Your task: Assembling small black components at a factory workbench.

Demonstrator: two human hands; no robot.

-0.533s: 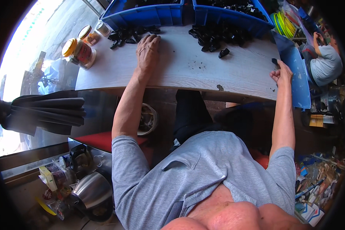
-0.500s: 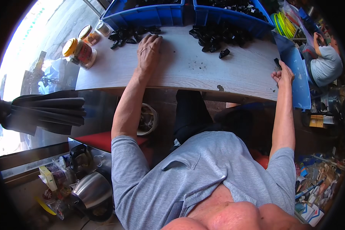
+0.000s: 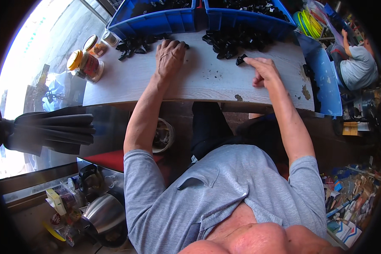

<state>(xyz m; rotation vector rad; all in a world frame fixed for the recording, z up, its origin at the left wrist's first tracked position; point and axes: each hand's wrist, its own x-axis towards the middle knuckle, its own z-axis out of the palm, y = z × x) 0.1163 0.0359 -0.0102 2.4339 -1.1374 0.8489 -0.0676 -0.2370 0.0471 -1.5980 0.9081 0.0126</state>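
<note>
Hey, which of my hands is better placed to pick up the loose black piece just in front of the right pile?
Probably your right hand: its fingers reach the loose black piece, apparently touching it. Your left hand is farther away, knuckles up beside the left pile.

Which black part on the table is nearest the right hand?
The single black part by the right hand, on the near side of the right pile; the others lie farther from that hand's fingers.
</note>
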